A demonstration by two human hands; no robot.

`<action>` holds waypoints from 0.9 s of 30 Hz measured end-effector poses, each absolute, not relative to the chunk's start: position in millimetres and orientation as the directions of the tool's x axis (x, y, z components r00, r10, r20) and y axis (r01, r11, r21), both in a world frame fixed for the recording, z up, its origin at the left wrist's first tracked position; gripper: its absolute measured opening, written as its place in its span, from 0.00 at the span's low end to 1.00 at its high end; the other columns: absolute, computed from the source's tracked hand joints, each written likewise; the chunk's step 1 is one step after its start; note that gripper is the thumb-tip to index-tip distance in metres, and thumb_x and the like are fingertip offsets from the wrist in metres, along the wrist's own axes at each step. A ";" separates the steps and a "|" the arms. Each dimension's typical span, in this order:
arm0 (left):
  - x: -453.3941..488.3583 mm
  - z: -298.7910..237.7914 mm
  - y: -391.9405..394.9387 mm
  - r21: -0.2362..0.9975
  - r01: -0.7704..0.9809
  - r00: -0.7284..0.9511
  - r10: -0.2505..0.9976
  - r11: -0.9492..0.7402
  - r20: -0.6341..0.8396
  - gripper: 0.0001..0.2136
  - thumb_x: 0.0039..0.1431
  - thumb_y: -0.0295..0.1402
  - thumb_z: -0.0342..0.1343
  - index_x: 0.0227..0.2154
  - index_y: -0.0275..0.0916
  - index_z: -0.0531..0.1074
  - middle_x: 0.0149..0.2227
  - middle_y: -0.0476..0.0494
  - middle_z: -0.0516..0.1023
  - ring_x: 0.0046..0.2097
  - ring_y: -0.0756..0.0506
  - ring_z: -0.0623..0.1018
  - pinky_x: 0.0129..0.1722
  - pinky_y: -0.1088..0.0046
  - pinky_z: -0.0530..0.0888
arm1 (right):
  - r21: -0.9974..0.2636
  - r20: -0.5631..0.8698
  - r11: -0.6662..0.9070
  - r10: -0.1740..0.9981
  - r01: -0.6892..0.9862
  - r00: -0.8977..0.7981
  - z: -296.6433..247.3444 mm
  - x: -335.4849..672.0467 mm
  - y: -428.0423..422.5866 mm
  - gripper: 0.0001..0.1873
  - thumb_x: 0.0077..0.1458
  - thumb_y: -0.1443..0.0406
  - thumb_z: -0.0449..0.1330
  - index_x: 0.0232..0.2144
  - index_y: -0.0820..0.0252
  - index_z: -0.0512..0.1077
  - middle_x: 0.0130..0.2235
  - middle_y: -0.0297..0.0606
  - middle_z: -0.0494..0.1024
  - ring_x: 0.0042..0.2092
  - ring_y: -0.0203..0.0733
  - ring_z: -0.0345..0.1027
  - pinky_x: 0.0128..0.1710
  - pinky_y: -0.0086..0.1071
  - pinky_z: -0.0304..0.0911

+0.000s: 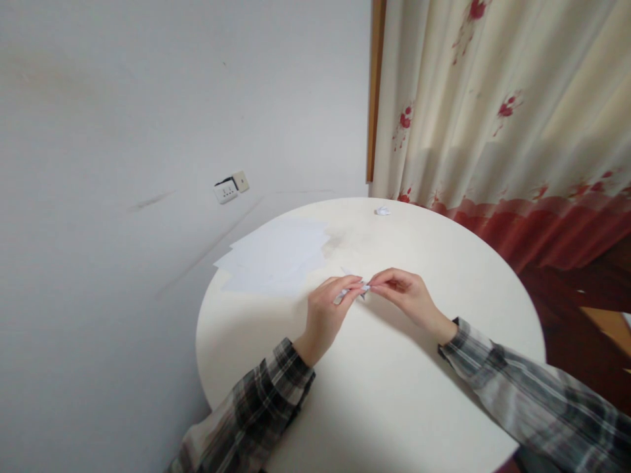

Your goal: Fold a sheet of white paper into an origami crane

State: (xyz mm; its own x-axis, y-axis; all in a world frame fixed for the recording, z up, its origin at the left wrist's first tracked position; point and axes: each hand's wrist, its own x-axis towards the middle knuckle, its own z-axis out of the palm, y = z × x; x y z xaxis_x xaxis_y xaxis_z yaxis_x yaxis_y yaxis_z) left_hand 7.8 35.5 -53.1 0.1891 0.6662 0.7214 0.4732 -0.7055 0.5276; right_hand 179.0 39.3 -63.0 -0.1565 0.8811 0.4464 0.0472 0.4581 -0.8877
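Observation:
Both my hands meet over the middle of a round cream table [384, 394]. My left hand [329, 309] and my right hand [407, 295] pinch a small folded piece of white paper [355, 288] between their fingertips, just above the tabletop. The fingers of both hands are closed on it, and most of the paper is hidden by them. Plaid sleeves cover both forearms.
Several loose white sheets [276, 256] lie fanned on the table's far left. A small crumpled white paper [382, 211] sits near the far edge. A grey wall with a socket [227, 189] is at the left, a flowered curtain [503, 112] at the right.

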 end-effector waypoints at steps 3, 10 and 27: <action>8.6 -53.1 34.7 0.539 0.465 0.183 0.672 -0.702 0.717 0.04 0.51 0.27 0.59 0.32 0.39 0.73 0.31 0.49 0.79 0.32 0.49 0.78 0.36 0.76 0.74 | -0.888 0.454 0.459 0.880 0.003 -0.141 -63.4 177.2 39.0 0.06 0.47 0.62 0.62 0.26 0.59 0.72 0.29 0.36 0.77 0.32 0.37 0.69 0.34 0.31 0.66; 9.9 -52.7 33.6 0.554 0.458 0.182 0.683 -0.696 0.708 0.04 0.51 0.27 0.59 0.31 0.39 0.73 0.31 0.49 0.79 0.32 0.50 0.78 0.36 0.77 0.74 | -0.895 0.446 0.447 0.891 -0.017 -0.086 -64.6 173.4 37.9 0.08 0.45 0.61 0.63 0.25 0.59 0.70 0.29 0.36 0.75 0.31 0.36 0.68 0.34 0.32 0.65; 13.0 -50.3 36.5 0.718 0.384 0.097 0.799 -0.581 0.594 0.05 0.48 0.27 0.60 0.30 0.38 0.73 0.28 0.50 0.80 0.32 0.48 0.79 0.35 0.75 0.76 | -0.850 0.509 0.508 0.860 0.139 -0.028 -63.4 173.8 36.7 0.09 0.46 0.61 0.62 0.26 0.61 0.69 0.27 0.36 0.74 0.30 0.36 0.66 0.32 0.33 0.65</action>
